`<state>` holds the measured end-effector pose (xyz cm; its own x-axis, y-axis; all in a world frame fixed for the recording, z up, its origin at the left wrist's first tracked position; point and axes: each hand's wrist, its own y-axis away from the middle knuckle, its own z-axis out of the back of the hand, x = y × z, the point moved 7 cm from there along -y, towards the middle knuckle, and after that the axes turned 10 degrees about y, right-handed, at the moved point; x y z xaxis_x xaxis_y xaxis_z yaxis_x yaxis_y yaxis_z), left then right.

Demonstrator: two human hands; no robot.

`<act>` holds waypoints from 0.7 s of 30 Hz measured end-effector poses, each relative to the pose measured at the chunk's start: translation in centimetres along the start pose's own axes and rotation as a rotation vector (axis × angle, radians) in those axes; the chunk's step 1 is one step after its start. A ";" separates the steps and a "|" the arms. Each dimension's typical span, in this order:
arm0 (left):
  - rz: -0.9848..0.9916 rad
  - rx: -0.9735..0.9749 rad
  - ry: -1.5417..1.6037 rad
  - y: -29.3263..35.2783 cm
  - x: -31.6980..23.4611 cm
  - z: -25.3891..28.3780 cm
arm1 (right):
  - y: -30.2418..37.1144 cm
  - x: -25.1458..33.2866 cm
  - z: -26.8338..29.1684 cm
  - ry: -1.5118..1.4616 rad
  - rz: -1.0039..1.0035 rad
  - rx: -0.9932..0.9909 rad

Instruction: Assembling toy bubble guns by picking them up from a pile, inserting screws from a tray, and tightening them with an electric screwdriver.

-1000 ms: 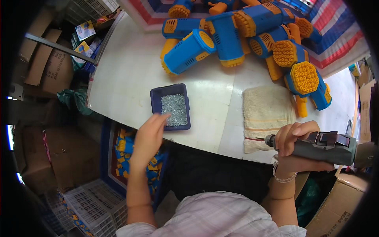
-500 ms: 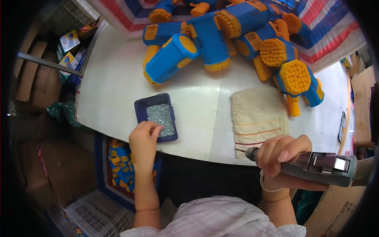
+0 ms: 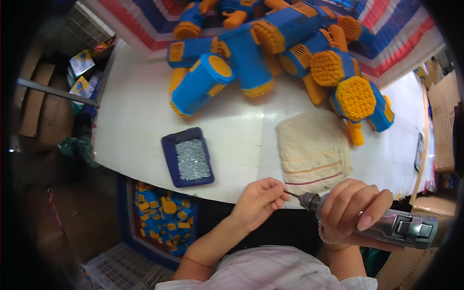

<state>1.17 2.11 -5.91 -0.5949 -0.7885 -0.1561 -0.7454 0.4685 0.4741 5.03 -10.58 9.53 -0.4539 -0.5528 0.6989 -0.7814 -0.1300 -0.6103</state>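
Observation:
My right hand (image 3: 353,208) is wrapped round a grey cordless screwdriver (image 3: 411,228), which lies level and points left. From its chuck sticks a thin dark bit (image 3: 292,194). My left hand (image 3: 258,205) pinches at the tip of that bit with thumb and fingers; anything small between the fingertips is hidden. Left of it, on the white table, stands a dark blue tray (image 3: 167,157) of small silvery screws (image 3: 193,160). A folded beige towel (image 3: 314,150) lies just beyond both hands.
Blue and orange toy bubble guns (image 3: 246,58) are piled at the back, against a striped sheet (image 3: 145,24). Below the table's front edge, a blue-rimmed bin (image 3: 126,217) holds more blue and orange pieces. Cardboard boxes (image 3: 442,121) stand at the right; a phone (image 3: 419,151) lies near that edge.
My left hand has left the screw tray and moved right to the bit's tip. The screwdriver has shifted slightly down, and its bit now shows. The view has also shifted a little.

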 end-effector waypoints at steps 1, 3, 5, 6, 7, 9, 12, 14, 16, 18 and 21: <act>0.031 0.016 0.008 0.2 0.3 0.2 | 0.1 0.0 -0.1 -0.006 0.001 -0.007; 0.196 0.156 -0.086 -0.1 0.6 -0.2 | 0.2 0.7 0.3 -0.001 0.028 0.008; -0.243 0.159 -0.776 0.5 -4.3 -1.7 | 0.3 -0.5 -0.2 0.035 0.036 -0.073; -0.654 0.189 -1.431 0.8 -6.4 -5.3 | 0.1 0.4 0.1 0.137 0.037 -0.173; -0.896 0.026 -1.673 1.1 -9.5 -6.0 | 0.2 0.3 -0.1 0.077 0.022 -0.249; -1.214 -0.283 -2.022 -0.5 -14.7 -7.0 | 0.3 0.6 0.4 0.125 0.020 -0.210; -1.281 -0.556 -2.217 -3.1 -19.9 -6.8 | 0.4 0.9 0.2 0.098 -0.013 -0.189; -1.208 -0.517 -2.155 -3.5 -22.0 -6.7 | 0.6 0.8 0.5 0.067 -0.080 -0.201; -1.249 -0.446 -2.091 -2.6 -21.5 -8.0 | 1.1 1.2 1.4 0.087 -0.071 -0.230; -1.556 -0.427 -2.070 0.6 -19.1 -9.5 | 1.5 1.1 2.3 0.120 -0.071 -0.279; -1.443 -0.417 -1.622 3.4 -15.8 -8.6 | 1.5 2.1 2.9 0.100 -0.059 -0.290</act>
<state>10.61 12.74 5.66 0.3107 0.5971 -0.7396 -0.8231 -0.2201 -0.5235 4.13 -14.37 9.03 -0.4329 -0.4659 0.7717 -0.8906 0.0889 -0.4460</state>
